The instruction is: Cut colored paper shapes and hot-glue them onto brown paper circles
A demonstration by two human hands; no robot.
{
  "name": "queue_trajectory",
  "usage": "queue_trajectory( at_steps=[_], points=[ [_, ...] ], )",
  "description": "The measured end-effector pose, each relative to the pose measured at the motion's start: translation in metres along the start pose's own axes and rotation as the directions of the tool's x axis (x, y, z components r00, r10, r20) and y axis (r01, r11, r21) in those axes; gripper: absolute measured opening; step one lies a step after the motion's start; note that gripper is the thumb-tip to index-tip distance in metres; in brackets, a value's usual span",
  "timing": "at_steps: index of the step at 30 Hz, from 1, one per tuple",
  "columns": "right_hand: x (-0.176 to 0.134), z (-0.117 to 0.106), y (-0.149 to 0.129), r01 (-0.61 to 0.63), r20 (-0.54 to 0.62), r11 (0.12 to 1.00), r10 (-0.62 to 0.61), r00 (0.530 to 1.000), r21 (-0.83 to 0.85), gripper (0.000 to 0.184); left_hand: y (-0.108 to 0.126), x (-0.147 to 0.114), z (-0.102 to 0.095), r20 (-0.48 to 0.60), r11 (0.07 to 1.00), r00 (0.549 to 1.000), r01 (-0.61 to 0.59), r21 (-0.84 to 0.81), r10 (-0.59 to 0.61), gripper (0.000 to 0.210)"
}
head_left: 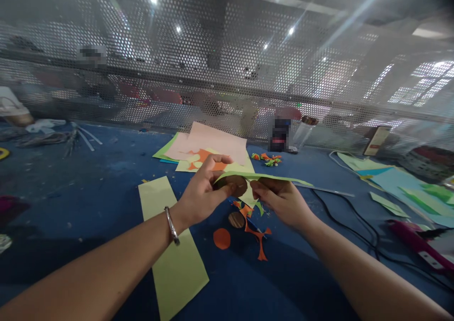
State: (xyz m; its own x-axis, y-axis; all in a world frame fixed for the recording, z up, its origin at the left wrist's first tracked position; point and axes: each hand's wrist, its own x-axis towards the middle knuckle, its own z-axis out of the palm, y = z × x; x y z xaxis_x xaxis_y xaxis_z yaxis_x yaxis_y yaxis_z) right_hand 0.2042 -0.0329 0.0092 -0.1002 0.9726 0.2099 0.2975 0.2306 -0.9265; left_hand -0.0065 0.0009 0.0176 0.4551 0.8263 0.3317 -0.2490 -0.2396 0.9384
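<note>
My left hand pinches a brown round disc against a light green sheet of paper. Fingers of my right hand are closed under the same sheet, around a thin dark-tipped tool whose kind is hidden. That tip is close to the disc's right edge. Below the hands, a striped wooden disc lies on the blue table beside an orange paper circle. Orange paper offcuts lie to their right, partly over a blue pen-like object.
A pale green paper strip lies under my left forearm. Stacked coloured sheets and small scraps are farther back. To the right are black cables, a magenta power strip and more paper. A perforated metal screen closes off the back.
</note>
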Motion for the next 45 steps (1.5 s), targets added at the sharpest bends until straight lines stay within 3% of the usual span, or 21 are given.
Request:
queue_trajectory(
  at_steps=[9,19,25,38,45],
  points=[
    [-0.002,0.0,-0.004,0.061,-0.043,0.993,-0.065,0.997,-0.098,0.045,0.001,-0.001,-0.002,0.071,0.999,0.997,0.012,0.052,-0.016,0.047],
    [-0.001,-0.005,-0.006,0.227,-0.022,0.943,-0.239,0.971,-0.244,0.027,0.006,-0.002,-0.001,0.133,0.994,0.991,0.005,0.108,-0.019,0.046],
    [-0.002,-0.009,-0.001,0.251,-0.048,0.922,-0.277,0.96,-0.294,0.019,0.007,-0.003,-0.001,0.125,0.992,0.992,0.011,0.125,-0.027,0.054],
    [0.0,-0.015,0.007,0.402,0.009,0.755,-0.465,0.885,-0.519,0.019,0.004,-0.002,-0.004,0.224,0.975,0.974,-0.017,0.223,-0.034,0.058],
    [-0.001,-0.017,0.011,0.485,0.088,0.702,-0.521,0.849,-0.522,0.019,0.002,-0.001,-0.007,0.238,0.933,0.971,-0.077,0.351,-0.009,0.057]
  ],
)
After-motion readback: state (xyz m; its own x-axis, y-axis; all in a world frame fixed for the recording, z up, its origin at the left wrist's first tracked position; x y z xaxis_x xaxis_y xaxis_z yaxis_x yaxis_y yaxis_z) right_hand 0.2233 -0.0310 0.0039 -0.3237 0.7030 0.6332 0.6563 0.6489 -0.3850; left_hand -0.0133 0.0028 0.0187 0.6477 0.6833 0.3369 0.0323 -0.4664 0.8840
